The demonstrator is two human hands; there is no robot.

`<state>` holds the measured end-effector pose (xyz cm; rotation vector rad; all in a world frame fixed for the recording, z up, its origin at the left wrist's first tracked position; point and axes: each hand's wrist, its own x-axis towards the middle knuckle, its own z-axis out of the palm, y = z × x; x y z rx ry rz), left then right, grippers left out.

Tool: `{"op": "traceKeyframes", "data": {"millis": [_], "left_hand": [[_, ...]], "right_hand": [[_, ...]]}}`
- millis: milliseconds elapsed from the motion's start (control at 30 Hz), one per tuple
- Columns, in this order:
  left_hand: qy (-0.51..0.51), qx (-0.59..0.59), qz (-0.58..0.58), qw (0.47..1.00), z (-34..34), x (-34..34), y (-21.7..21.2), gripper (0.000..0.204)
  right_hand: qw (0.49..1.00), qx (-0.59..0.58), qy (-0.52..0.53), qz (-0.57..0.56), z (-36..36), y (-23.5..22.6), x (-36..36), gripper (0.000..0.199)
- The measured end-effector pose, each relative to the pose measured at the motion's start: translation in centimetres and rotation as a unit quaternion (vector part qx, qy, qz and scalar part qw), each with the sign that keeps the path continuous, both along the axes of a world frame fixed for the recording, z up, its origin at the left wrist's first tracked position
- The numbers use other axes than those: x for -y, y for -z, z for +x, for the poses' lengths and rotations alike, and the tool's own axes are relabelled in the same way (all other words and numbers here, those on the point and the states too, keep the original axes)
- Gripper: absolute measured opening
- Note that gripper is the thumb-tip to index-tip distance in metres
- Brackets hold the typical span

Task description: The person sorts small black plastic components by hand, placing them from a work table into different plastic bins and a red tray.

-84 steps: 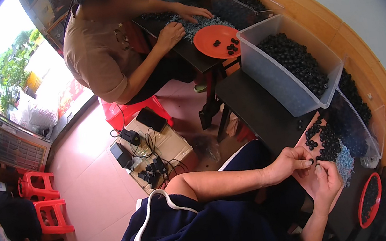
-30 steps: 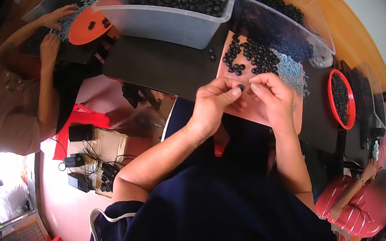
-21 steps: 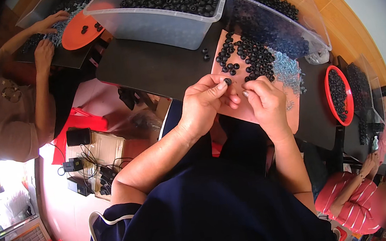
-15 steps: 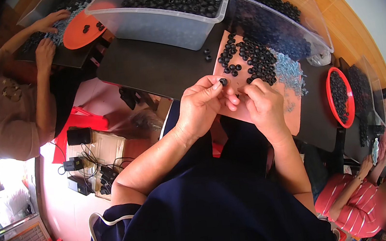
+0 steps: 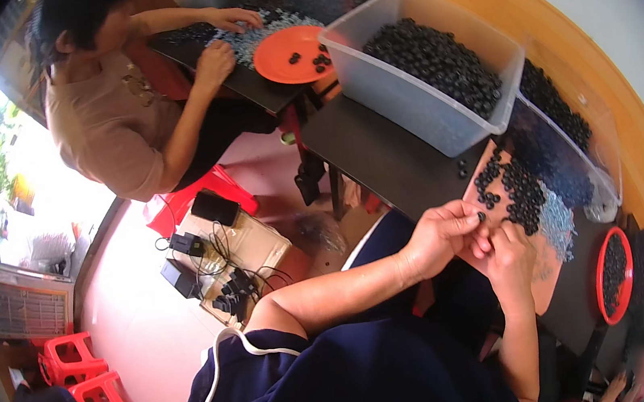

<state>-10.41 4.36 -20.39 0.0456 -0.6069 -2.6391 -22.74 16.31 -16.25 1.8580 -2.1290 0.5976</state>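
Left hand (image 5: 442, 237) pinching small black piece (image 5: 482, 216), right hand (image 5: 510, 254) fingers curled, grip unclear, co-worker now nearer top-left.

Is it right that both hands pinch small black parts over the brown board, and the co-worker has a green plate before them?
Not quite: the co-worker's plate is orange, not green, as the head view shows. The left hand and right hand do meet over the brown board, pinching small black parts.

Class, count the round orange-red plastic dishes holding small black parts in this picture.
2: one round orange plastic dish before the co-worker at the top, one red round dish lower right near the person's right hand. Others may be hidden.
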Motion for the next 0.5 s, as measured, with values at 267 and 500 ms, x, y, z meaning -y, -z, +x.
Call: {"op": "traceKeyframes", "data": {"millis": [267, 500], "left_hand": [[0.009, -0.004, 0.001, 1.0, 0.1, 0.0, -0.1, 0.012], [-0.084, 0.075, -0.034, 0.993, 1.1, -0.4, -2.3, 0.012]], "right_hand": [[0.999, -0.003, 0.019, 0.028, 0.4, 0.0, 0.2, 0.011], [0.978, 0.206, 0.01, -0.042, 1.0, -1.9, -0.8, 0.008]]}}
